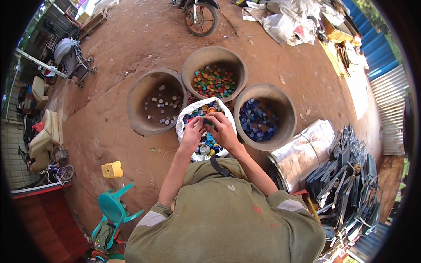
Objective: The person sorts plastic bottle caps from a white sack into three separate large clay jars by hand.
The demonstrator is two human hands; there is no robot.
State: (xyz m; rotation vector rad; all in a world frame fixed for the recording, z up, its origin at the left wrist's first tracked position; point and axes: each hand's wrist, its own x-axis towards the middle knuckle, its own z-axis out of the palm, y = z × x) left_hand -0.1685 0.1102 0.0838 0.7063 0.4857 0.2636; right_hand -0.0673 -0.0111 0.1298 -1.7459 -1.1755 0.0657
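A white sack (180, 126) full of mixed plastic bottle caps (204, 149) stands open before me. Over it my left hand (193, 129) and my right hand (219, 125) meet, fingertips close together. Something green, seemingly a cap, shows between them; which hand grips it is hard to tell. Behind the sack stand three round tubs. The left tub (138, 98) holds scattered white and pale caps (161, 105). In the middle tub (241, 70) lie red, orange, yellow and green caps (213, 82). Blue caps (258, 123) cover part of the bottom of the right tub (287, 115).
A rolled white sheet (306, 144) and a heap of dark metal and plastic scrap (345, 184) lie to the right. On the left are a yellow block-shaped container (112, 170) and a teal plastic chair (113, 207). A motorcycle wheel (201, 19) stands beyond the tubs.
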